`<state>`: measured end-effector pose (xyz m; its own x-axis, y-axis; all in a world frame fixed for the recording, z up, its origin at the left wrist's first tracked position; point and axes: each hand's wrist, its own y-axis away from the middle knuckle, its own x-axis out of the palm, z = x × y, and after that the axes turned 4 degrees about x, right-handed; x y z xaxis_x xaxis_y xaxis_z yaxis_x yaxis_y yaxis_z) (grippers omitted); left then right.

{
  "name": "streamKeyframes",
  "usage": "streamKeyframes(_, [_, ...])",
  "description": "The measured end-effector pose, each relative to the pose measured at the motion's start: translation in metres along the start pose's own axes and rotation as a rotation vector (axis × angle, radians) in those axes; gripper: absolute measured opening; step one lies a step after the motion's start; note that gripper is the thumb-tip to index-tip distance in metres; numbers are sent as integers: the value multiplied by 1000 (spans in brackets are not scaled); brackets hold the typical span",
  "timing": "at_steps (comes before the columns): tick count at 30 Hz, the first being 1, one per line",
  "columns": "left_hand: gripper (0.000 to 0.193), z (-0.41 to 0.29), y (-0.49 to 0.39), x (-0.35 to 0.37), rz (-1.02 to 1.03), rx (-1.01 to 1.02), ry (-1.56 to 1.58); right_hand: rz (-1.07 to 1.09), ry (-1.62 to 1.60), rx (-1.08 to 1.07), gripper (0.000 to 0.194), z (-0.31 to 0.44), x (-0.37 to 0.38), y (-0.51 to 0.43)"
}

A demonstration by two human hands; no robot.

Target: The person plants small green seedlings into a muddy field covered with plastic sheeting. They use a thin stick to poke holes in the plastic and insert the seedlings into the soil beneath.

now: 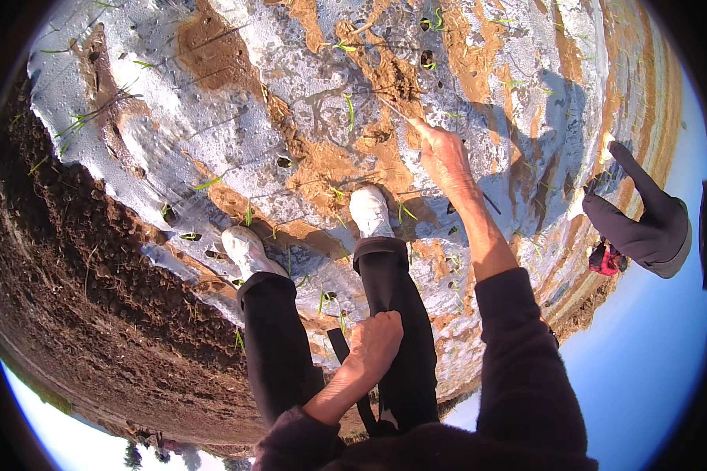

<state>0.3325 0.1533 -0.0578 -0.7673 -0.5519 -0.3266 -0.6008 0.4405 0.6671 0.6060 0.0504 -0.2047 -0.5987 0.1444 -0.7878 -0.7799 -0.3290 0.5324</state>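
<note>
My right hand (448, 156) reaches out over the ground and grips a thin stick or rod (396, 109); its tip points at a patch of wet soil (397, 79) on the plastic mulch film. My left hand (379, 341) is closed in a fist in front of my knee; whether something small is inside it cannot be seen. A dark strap (365, 412) hangs beside that wrist. Thin green seedlings (350, 112) stick up from holes (284, 162) in the pale, soil-streaked film (324, 112). One seedling lies a little left of the stick's tip.
My white shoes (370, 212) stand on the film among seedlings. Dark loose soil (94, 265) borders the film at the left. At the right, a bent-over person (648, 221) in dark clothes is on the film, with a red and black thing (607, 258) close by.
</note>
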Motion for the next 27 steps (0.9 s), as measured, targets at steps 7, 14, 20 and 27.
streamKeyframes(7, [4, 4, 8, -13, -109, 39, 12, -36, -33, -93, 41, 64, -8, -42])
streamKeyframes(14, [2, 8, 16, -17, -156, 33, 40, -121, -10, -252, 43, 112, -2, -80])
streamKeyframes(20, [3, 13, 18, -30, -85, 3, 178, -295, 71, -243, 44, 134, -25, -141])
streamKeyframes(27, [3, 19, 15, -36, -104, 1, 226, -264, 114, -108, 41, 146, -51, -186])
